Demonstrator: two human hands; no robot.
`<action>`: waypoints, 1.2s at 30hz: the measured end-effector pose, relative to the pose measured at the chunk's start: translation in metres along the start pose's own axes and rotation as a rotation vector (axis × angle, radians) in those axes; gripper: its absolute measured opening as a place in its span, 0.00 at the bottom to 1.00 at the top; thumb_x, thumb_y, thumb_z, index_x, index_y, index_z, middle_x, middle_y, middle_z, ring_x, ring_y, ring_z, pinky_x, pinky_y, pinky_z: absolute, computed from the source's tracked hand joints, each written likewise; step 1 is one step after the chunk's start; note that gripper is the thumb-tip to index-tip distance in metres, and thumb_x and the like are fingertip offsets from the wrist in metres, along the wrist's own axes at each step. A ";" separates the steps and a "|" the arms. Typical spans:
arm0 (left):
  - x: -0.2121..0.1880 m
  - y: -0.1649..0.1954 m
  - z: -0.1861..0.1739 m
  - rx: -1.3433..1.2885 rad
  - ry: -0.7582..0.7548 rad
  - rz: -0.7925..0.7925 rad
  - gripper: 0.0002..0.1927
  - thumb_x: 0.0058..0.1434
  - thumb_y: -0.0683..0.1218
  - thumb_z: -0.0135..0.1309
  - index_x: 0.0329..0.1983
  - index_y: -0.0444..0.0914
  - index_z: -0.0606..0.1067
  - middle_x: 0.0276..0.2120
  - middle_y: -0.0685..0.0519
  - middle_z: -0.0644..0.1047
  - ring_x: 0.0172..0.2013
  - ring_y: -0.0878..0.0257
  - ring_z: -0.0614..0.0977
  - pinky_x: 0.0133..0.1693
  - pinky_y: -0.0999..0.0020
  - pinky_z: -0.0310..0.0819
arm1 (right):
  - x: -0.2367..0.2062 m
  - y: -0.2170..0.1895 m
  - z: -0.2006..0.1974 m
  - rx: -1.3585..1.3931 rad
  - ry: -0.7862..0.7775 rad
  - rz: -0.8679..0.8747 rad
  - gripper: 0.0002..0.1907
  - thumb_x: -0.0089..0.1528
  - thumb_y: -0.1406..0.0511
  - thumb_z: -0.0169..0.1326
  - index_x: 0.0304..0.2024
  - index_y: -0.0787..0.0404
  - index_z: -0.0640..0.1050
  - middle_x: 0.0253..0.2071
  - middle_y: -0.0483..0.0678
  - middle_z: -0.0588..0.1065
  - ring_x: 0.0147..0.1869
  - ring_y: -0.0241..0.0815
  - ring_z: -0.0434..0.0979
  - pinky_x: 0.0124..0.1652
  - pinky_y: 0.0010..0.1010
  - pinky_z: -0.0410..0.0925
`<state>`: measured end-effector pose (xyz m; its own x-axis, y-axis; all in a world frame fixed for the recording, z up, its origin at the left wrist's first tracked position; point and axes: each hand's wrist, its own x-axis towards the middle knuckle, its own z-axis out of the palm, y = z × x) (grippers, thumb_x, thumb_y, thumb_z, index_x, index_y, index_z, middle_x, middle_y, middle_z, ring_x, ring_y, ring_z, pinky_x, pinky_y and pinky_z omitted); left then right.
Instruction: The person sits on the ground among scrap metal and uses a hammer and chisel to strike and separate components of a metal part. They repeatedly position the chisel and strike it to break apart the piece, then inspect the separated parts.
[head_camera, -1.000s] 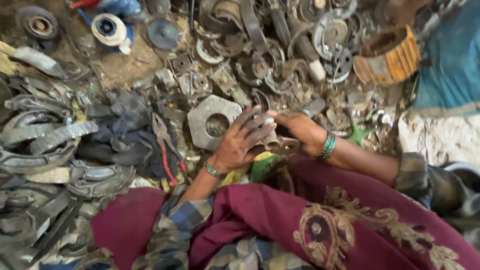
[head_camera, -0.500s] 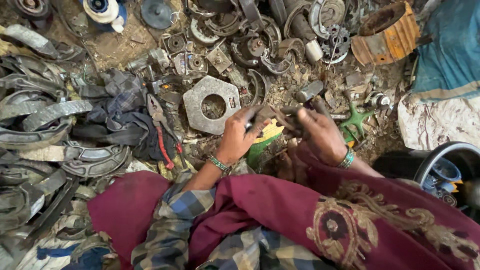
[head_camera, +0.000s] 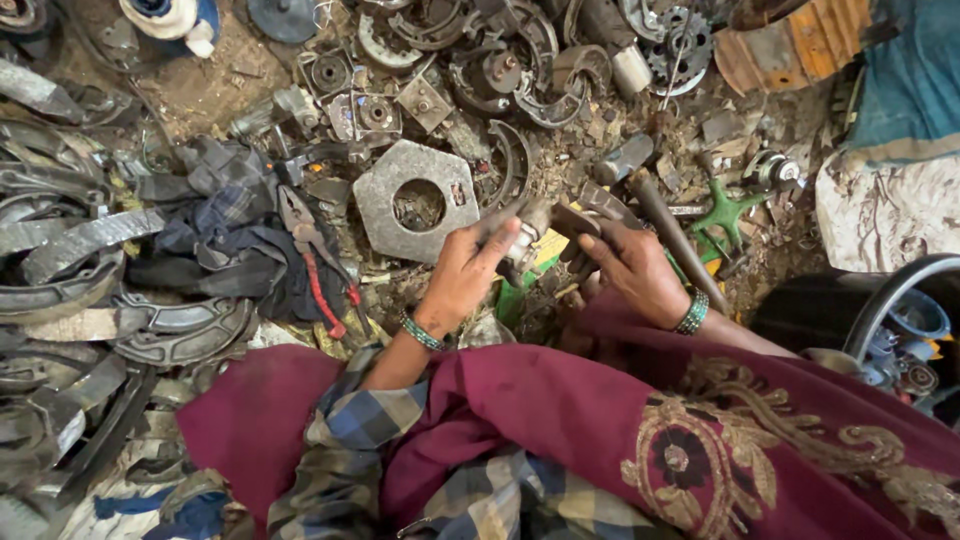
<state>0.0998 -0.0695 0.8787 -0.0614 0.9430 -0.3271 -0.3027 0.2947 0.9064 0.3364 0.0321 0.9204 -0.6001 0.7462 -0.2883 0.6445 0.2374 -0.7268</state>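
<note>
My left hand (head_camera: 462, 275) and my right hand (head_camera: 632, 268) meet in the middle of the view, both closed on one small greasy metal part (head_camera: 540, 232) held between them above the ground. Each wrist wears a green beaded bangle. A flat grey hexagonal metal plate (head_camera: 400, 170) with a round hole lies just beyond my left hand. A long dark metal rod (head_camera: 672, 238) lies past my right hand. My maroon shawl (head_camera: 560, 420) and checked sleeves fill the bottom of the view.
Red-handled pliers (head_camera: 312, 250) lie on dark cloth (head_camera: 225, 225) to the left. Curved brake shoes (head_camera: 80, 270) pile at the far left. Gears, sprockets (head_camera: 678, 35) and scrap cover the dirt beyond. A green metal piece (head_camera: 725, 212) and a tyre (head_camera: 880, 300) sit right.
The camera has moved closer and shifted, so the scrap sits higher in view. My hands have drawn together on the small metal part and turned it slightly.
</note>
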 end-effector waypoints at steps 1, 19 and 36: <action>-0.001 0.004 0.001 -0.065 -0.025 -0.080 0.28 0.69 0.58 0.49 0.67 0.38 0.73 0.34 0.56 0.79 0.31 0.69 0.75 0.34 0.66 0.76 | 0.000 -0.001 0.001 -0.012 -0.013 0.052 0.15 0.70 0.61 0.53 0.53 0.65 0.79 0.25 0.52 0.72 0.28 0.39 0.68 0.30 0.35 0.65; -0.009 0.031 -0.007 0.113 -0.122 0.159 0.35 0.65 0.41 0.58 0.76 0.41 0.64 0.49 0.50 0.83 0.53 0.69 0.76 0.62 0.70 0.68 | 0.004 -0.026 -0.009 -0.001 0.014 -0.078 0.20 0.70 0.67 0.52 0.64 0.65 0.73 0.53 0.58 0.80 0.54 0.42 0.82 0.50 0.33 0.73; -0.016 0.036 -0.003 0.246 -0.116 0.290 0.40 0.61 0.42 0.63 0.76 0.43 0.62 0.63 0.45 0.78 0.55 0.61 0.83 0.60 0.65 0.75 | -0.002 -0.017 -0.005 0.108 0.005 0.127 0.20 0.70 0.66 0.51 0.65 0.63 0.74 0.50 0.50 0.82 0.49 0.32 0.75 0.48 0.27 0.71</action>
<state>0.0868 -0.0742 0.9162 0.0008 0.9996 -0.0282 -0.0505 0.0282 0.9983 0.3288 0.0298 0.9365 -0.5143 0.7692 -0.3792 0.6603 0.0731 -0.7474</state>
